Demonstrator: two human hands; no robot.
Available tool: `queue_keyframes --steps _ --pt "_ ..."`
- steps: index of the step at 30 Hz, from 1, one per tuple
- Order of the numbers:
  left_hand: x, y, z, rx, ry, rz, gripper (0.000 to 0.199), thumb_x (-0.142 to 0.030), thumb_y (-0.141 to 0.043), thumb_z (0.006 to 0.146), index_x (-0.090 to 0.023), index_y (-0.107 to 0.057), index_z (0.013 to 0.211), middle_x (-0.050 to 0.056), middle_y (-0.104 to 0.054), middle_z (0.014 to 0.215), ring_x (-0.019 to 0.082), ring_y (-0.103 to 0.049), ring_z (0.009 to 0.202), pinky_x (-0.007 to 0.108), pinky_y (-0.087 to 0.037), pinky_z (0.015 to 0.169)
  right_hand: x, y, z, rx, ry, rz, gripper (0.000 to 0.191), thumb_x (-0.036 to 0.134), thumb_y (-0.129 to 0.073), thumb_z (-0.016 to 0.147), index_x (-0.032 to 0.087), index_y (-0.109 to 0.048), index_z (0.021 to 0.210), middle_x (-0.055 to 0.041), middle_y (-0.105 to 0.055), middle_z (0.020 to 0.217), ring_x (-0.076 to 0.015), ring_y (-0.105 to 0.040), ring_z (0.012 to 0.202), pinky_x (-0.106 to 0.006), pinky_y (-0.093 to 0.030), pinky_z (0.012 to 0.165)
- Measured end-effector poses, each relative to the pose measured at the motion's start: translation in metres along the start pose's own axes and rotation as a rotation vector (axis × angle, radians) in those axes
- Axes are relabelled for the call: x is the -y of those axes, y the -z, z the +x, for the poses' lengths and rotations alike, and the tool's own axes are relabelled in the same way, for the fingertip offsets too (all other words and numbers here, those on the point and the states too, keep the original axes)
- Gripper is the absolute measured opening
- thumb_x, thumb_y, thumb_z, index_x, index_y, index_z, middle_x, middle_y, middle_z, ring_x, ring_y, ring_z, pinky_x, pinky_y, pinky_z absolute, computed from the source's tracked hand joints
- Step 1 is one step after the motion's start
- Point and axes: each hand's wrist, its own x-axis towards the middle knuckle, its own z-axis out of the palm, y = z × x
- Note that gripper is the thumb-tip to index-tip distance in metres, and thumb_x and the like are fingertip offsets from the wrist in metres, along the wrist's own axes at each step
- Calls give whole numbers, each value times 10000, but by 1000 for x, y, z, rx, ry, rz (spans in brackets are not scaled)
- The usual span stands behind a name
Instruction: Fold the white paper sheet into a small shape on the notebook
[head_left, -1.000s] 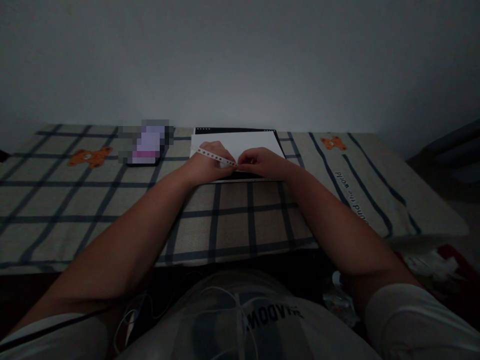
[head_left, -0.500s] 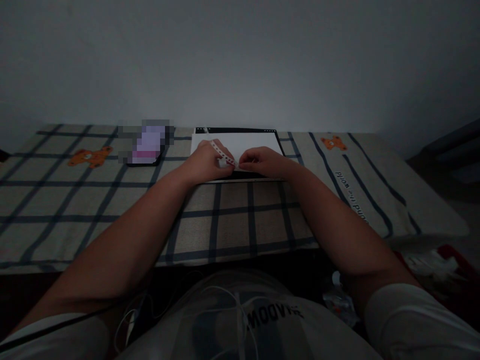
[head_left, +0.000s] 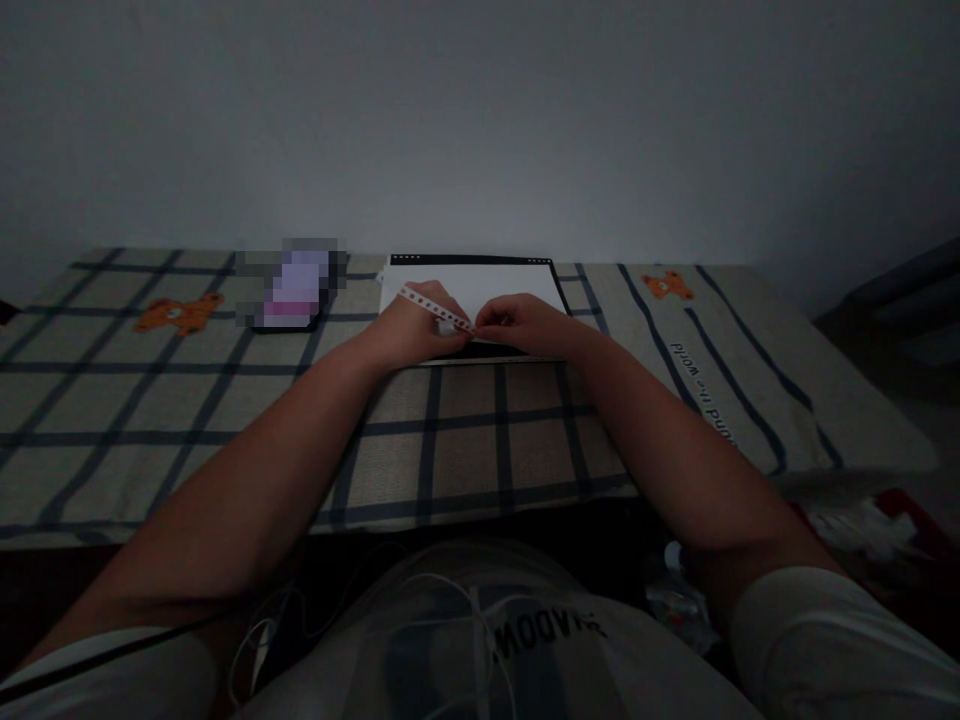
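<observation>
A narrow pale strip with a row of dark dots (head_left: 435,306) slants across the back of my left hand (head_left: 420,330) and runs down to the fingertips. My left hand is closed in a pinch around the strip's lower end. My right hand (head_left: 523,322) is closed too, thumb and forefinger pinching at that same end, so both hands' fingertips nearly meet. What exactly lies between the fingertips is too small to make out. Beneath both hands is a flat white pad with black borders (head_left: 469,260), small pale marks at its far corners.
A phone with a blurred screen (head_left: 296,290) lies left of the pad. The checked tablecloth (head_left: 465,440) carries orange bear prints and lettering. A grey wall (head_left: 480,120) rises behind the table. Below the right edge are a clear plastic bottle (head_left: 679,600) and a red container (head_left: 919,530).
The dotted strip has swung left and lies flatter across my left hand. A white bit that stuck up beyond that hand now shows at the pad's left edge. Both hands have barely moved.
</observation>
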Motion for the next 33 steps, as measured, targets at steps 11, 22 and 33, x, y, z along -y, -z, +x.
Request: queue_keyframes --steps 11,22,33 --pt "4 1 0 -49 0 -31 201 -329 -653 825 -205 -797 888 48 -753 905 214 -667 887 354 -502 865 3 6 -1 -5 31 -49 296 462 -604 928 179 -689 956 -55 -707 917 -194 -577 829 -331 -422 757" --pt "0 -3 0 -43 37 9 234 -378 -686 838 -199 -812 922 76 -775 911 240 -686 910 410 -511 915 0 2 0 -24 -9 -15 321 479 -648 904 165 -711 930 -55 -714 879 -188 -600 811 -332 -437 753" --pt "5 -4 1 -33 9 -54 213 -354 -667 860 -208 -810 918 65 -777 891 225 -698 892 372 -525 865 -3 -1 2 -47 47 -61 261 440 -630 921 185 -685 922 -49 -694 890 -189 -574 819 -331 -428 758"
